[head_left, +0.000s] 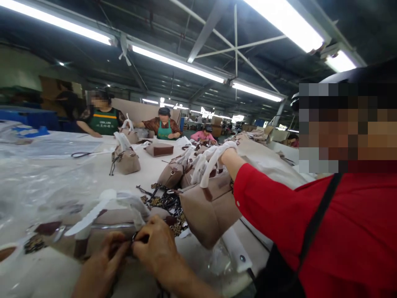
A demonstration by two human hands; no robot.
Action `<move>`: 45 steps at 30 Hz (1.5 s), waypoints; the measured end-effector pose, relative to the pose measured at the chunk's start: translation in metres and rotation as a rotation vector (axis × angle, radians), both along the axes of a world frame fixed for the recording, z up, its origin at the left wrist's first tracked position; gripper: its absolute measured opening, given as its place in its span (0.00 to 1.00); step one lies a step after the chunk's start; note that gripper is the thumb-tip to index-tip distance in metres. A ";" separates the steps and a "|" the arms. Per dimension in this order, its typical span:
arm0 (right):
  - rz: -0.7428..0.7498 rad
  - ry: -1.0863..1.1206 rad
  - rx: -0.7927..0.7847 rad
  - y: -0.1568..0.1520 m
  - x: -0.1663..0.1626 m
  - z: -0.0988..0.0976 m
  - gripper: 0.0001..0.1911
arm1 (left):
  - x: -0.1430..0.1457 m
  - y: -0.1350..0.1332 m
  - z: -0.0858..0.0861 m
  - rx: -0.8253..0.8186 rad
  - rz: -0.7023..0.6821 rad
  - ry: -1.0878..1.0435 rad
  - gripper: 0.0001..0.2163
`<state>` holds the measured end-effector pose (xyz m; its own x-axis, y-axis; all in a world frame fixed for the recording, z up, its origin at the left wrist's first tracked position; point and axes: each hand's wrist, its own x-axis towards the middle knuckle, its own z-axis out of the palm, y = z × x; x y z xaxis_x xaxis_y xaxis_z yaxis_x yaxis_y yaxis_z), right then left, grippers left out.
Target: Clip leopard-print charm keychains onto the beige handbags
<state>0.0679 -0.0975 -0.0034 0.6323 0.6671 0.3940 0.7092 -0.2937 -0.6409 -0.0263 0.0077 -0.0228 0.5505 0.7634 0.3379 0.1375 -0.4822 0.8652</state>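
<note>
By the near edge of the desk [151,170], a beige bag [99,239] with handles wrapped in white lay beneath the person's two hands. The right hand [158,244] had a narrow grip, thumb and forefinger on a small dark piece [134,236] at the bag's zip side. The left hand [108,256] bent its fingers just beside it; whether its grip held anything, I could not tell. Toward the right edge lay a white power strip [237,250]; past it, a co-worker in a red sleeve [263,194] had a hand at the white-wrapped handles of a tilted beige bag [212,209]. Dark straps and leopard-print charms [169,203] were heaped beside that bag. Clear plastic [46,178] spread along the left edge. Farther back stood another bag [128,160]; at the far edge were two people in green aprons [105,122].
</note>
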 end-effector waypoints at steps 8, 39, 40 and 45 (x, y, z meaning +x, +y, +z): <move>0.094 -0.018 0.019 -0.018 0.001 0.010 0.07 | 0.000 -0.002 0.008 -0.122 -0.194 0.059 0.14; 0.072 0.071 -0.153 -0.025 -0.011 0.015 0.13 | 0.016 -0.046 -0.017 -0.824 -0.077 -0.526 0.20; 0.084 0.094 -0.162 -0.024 -0.010 0.014 0.14 | 0.016 -0.046 -0.017 -0.798 -0.067 -0.507 0.20; 0.141 0.210 -0.163 -0.019 -0.006 0.011 0.15 | 0.019 -0.045 -0.017 -0.741 -0.024 -0.467 0.18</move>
